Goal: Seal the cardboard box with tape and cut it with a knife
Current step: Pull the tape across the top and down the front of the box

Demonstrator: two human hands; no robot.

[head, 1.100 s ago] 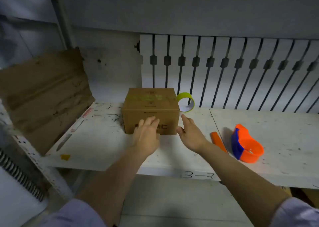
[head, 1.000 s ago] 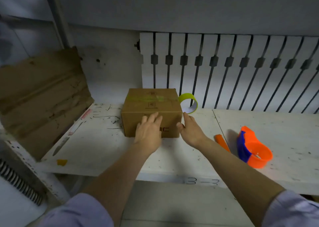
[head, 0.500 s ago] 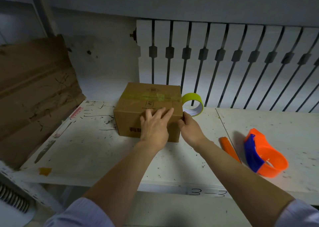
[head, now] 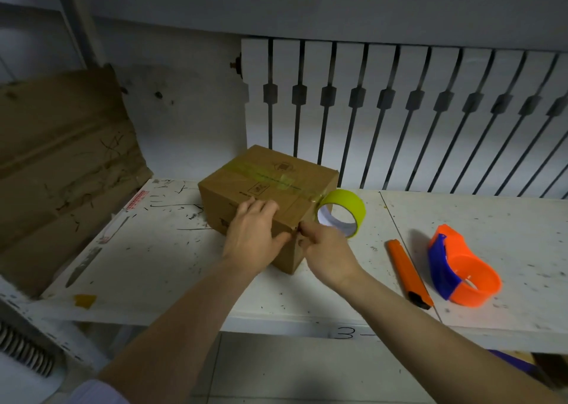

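Observation:
A small cardboard box (head: 270, 176) stands turned at an angle on the white table (head: 159, 265), with a strip of yellow-green tape across its top. My left hand (head: 250, 234) lies flat over the box's near top edge, fingers spread. My right hand (head: 322, 250) presses against the box's near right corner, fingers curled on the edge. A yellow-green tape roll (head: 345, 208) stands on edge at the box's right side, its tape running onto the box top. An orange knife (head: 407, 273) lies to the right of my right forearm.
An orange and blue tape dispenser (head: 461, 268) lies right of the knife. A big worn cardboard sheet (head: 58, 163) leans at the table's left end. A white slatted panel (head: 415, 111) closes the back. The table's front edge runs under my forearms.
The box has been rotated so a corner now points toward me. Both hands moved up onto it, the left onto the top edge, the right to the corner. The camera moved closer.

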